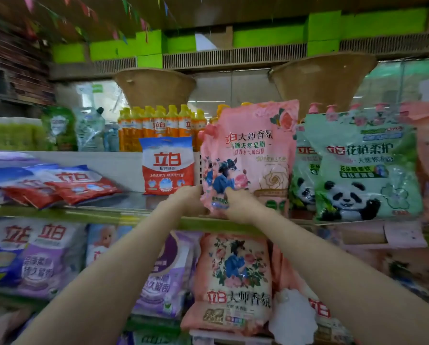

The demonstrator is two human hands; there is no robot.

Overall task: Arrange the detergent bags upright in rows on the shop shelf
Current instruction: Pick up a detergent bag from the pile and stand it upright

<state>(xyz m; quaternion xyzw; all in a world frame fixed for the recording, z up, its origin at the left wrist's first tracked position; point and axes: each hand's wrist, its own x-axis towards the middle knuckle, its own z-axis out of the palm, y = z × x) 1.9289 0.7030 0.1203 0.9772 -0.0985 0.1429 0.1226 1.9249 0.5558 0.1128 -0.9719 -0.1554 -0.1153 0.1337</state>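
light: soft, even, daylight behind shelves | blur: edges and lower corners smeared | distortion: wide-angle bowing

I see a brown ceiling across the top of the frame, hung with strings of small coloured pennants. Below it runs a ribbed strip broken by bright green blocks. At upper left stands what may be a dark brick wall; it is blurred. Pale reflective panels fill the centre background. Light is soft and even.
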